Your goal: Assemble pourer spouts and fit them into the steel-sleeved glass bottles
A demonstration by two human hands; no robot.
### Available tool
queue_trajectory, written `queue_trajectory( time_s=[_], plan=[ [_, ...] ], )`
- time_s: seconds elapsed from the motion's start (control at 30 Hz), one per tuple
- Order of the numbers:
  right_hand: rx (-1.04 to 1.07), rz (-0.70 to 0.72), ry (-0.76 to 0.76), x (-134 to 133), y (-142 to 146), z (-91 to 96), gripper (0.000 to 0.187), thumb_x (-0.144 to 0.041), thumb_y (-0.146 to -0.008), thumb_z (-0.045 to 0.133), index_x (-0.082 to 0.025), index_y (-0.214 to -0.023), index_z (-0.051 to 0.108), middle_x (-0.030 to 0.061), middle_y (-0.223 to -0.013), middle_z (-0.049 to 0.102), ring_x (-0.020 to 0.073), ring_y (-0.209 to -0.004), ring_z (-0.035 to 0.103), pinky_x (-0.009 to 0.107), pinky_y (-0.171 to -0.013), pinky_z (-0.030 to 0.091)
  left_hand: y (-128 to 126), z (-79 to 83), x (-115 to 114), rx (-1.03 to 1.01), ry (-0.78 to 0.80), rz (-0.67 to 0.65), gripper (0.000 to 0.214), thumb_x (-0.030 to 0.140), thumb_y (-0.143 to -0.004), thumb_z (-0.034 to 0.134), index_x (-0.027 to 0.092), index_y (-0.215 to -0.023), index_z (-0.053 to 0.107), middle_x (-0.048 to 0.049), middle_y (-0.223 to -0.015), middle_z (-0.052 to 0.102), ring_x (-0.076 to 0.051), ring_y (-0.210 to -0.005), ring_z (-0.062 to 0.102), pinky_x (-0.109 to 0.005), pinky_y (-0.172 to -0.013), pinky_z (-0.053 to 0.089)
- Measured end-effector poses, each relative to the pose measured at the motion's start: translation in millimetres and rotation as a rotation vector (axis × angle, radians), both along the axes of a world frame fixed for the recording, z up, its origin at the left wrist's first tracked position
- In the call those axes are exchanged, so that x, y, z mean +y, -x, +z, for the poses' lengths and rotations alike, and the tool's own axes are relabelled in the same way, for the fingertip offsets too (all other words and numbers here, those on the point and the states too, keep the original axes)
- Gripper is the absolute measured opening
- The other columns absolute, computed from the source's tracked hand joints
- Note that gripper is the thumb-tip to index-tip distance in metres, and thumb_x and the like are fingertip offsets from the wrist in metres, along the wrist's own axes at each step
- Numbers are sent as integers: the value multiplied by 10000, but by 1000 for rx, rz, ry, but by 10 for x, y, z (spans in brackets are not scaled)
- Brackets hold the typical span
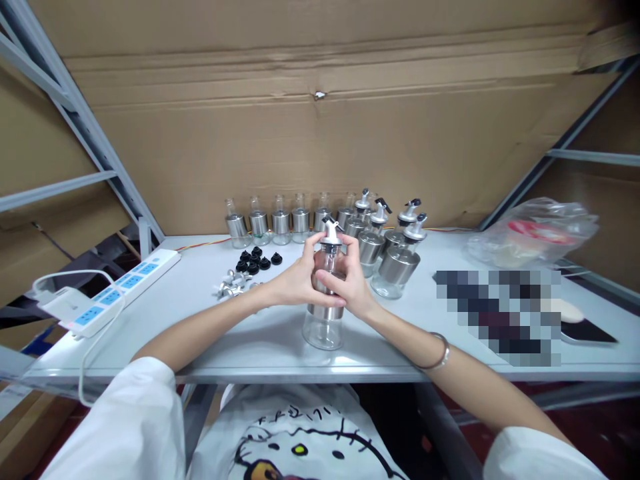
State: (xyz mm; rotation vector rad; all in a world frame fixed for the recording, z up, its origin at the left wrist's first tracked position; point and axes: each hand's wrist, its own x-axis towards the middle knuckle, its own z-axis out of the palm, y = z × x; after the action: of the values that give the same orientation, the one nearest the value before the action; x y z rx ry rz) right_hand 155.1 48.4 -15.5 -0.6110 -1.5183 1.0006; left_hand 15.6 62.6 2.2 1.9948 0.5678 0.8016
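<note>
A glass oil bottle point(324, 332) with a steel sleeve stands upright near the table's front edge, a pour spout point(331, 231) with a black flip tip on its neck. My left hand point(296, 277) wraps the bottle from the left, fingers up by the neck. From the other side my right hand point(350, 280) closes round it, its thumb across the steel sleeve. Left of the hands lie several black stoppers point(256, 261) and a cluster of small silvery spout parts point(233, 283), partly behind my left forearm.
Several bottles without spouts point(258, 222) line the back, with several spouted bottles point(395, 270) right of my hands. A power strip point(123, 293) with a white cable lies left. A plastic bag point(533, 233) and a blurred-out dark item point(495, 313) occupy the right.
</note>
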Motion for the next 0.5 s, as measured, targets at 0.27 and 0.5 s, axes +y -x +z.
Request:
queue_trajectory(
  time_s=[0.27,0.5],
  plan=[
    [59,-42,-14,9,41,-49,563,-359,-689,716,-269,-1041,287,-9,-873,575,157,-726,601,354,-701,512,-2,-14,2,-57,61,6,889,312,-591,827,244,-1200,182,-135,-1189,488,-249,-1047,598,-441,-871,525],
    [101,-30,13,-2,29,-30,441,-388,-766,673,-280,-1009,321,-21,-848,577,159,-729,603,348,-702,510,-14,-21,-10,-73,-16,10,904,316,-620,797,224,-1253,158,-142,-1189,501,-283,-1191,517,-475,-972,467]
  ],
)
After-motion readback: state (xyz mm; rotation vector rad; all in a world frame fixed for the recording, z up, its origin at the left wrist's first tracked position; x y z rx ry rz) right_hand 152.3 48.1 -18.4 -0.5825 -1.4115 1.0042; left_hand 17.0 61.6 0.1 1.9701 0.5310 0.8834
